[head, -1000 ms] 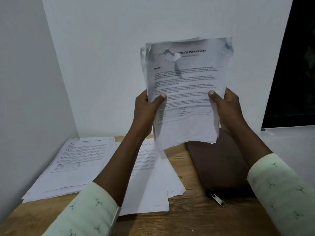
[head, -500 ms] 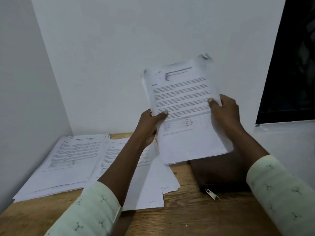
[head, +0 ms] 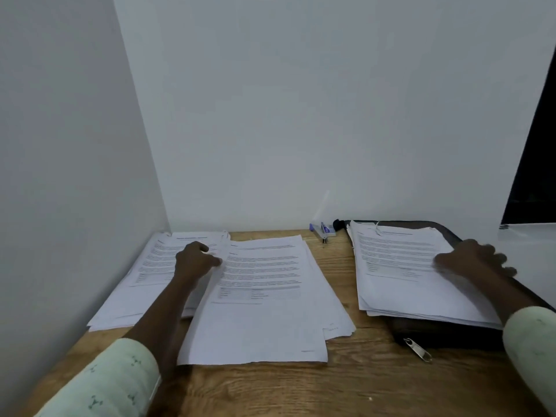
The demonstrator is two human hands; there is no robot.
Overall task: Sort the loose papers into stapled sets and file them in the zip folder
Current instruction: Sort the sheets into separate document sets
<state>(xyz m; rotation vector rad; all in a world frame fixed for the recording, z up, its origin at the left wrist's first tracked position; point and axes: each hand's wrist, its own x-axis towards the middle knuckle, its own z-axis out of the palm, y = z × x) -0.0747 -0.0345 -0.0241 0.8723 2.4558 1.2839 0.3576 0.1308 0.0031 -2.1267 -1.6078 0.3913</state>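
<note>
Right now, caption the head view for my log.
Left hand on loose papers, right hand on a stack atop the folder.

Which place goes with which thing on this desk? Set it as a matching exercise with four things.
Things:
1 stapler
2 zip folder
3 left hand
4 right hand

Places:
A under the right paper stack
B on top of the right paper stack
C by the back wall
D where the left pile meets the middle pile

Pairs: 1-C, 2-A, 3-D, 4-B
</note>
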